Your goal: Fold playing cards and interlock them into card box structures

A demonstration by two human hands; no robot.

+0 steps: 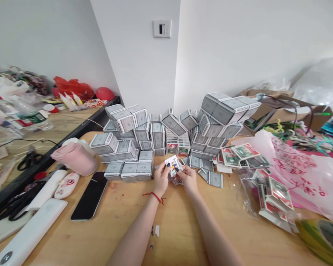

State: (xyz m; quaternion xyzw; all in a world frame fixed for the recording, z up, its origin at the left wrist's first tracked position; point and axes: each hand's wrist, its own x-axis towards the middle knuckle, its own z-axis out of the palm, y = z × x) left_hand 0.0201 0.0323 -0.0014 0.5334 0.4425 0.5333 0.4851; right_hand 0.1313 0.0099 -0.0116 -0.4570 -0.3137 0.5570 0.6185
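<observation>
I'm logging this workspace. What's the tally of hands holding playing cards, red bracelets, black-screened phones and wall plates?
Hands holding playing cards: 2 (left hand, right hand)
Red bracelet: 1
Black-screened phone: 1
Wall plate: 1
Total: 5

You are at a craft corner, in a home or a small workshop; the view does not settle which. Your wooden table faces a pale wall and bears stacked playing-card blocks. To your left, a second table carries scissors and nozzle-tipped bottles; to the far right lie colourful fuzzy strands. Your phone adds a homely note.
</observation>
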